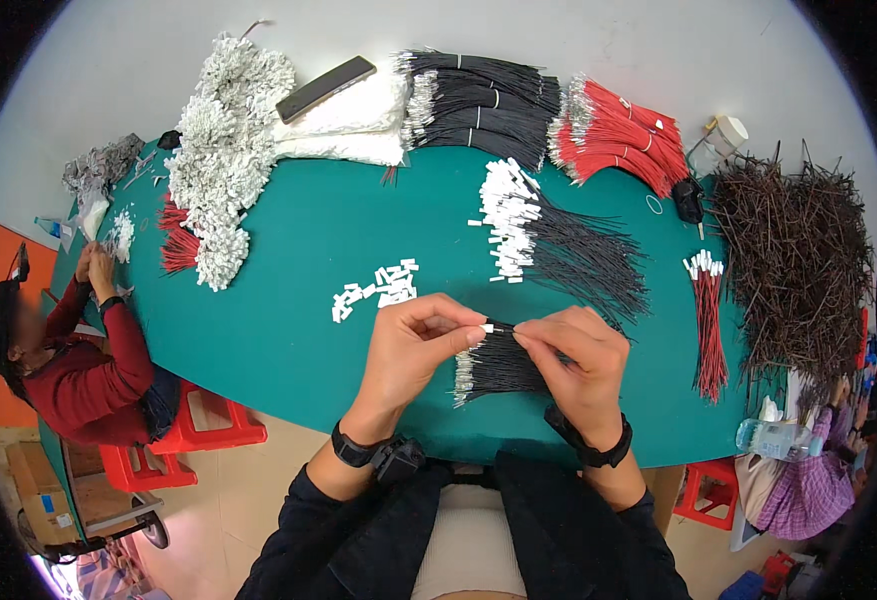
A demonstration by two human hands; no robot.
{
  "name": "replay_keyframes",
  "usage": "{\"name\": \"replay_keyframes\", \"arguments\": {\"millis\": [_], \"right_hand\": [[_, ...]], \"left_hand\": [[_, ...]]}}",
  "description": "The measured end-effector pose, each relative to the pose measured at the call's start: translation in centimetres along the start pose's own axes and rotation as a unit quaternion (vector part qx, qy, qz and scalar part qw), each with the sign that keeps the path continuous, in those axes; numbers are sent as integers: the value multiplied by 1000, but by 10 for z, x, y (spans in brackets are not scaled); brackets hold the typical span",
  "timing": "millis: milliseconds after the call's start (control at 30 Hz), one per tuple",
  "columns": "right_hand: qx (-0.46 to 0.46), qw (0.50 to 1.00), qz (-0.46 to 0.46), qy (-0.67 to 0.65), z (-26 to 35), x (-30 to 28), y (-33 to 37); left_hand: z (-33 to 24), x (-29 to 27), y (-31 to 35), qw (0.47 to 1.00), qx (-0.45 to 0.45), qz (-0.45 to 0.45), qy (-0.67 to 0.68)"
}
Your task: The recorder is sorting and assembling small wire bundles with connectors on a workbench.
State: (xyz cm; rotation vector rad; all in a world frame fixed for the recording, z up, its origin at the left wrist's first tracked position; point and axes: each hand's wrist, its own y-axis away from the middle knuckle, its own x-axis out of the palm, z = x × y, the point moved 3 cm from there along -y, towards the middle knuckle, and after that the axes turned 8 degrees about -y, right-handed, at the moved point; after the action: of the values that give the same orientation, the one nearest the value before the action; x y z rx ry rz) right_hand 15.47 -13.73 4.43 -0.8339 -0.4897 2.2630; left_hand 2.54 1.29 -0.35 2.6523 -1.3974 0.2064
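Near the table's front edge, my left hand (413, 345) pinches a small white plastic connector housing (487, 328) between thumb and fingertips. My right hand (580, 360) is closed on a black wire (504, 328) whose end meets that housing; how deep it sits inside I cannot tell. Beneath both hands lies a batch of black wires (503, 372) with bare silvery terminals pointing left. Loose white housings (395, 284) are scattered just beyond my left hand. Farther off, black wires with white housings on their ends (514, 225) lie in a fanned pile.
Along the back stand a heap of white connectors (223, 150), white bags (348, 125) and bundled black (478, 105) and red wires (628, 135). To the right are red-black wires (708, 320) and a dark brown wire heap (793, 260). A co-worker (88, 370) sits at left.
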Motion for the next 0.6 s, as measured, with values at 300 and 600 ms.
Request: {"name": "replay_keyframes", "arguments": {"millis": [300, 600], "right_hand": [[21, 999, 4, -29, -6, 4, 3], [33, 999, 19, -33, -6, 7, 4]], "left_hand": [[1, 2, 2, 1000, -8, 2, -30], [3, 4, 1, 1000, -10, 4, -22]]}}
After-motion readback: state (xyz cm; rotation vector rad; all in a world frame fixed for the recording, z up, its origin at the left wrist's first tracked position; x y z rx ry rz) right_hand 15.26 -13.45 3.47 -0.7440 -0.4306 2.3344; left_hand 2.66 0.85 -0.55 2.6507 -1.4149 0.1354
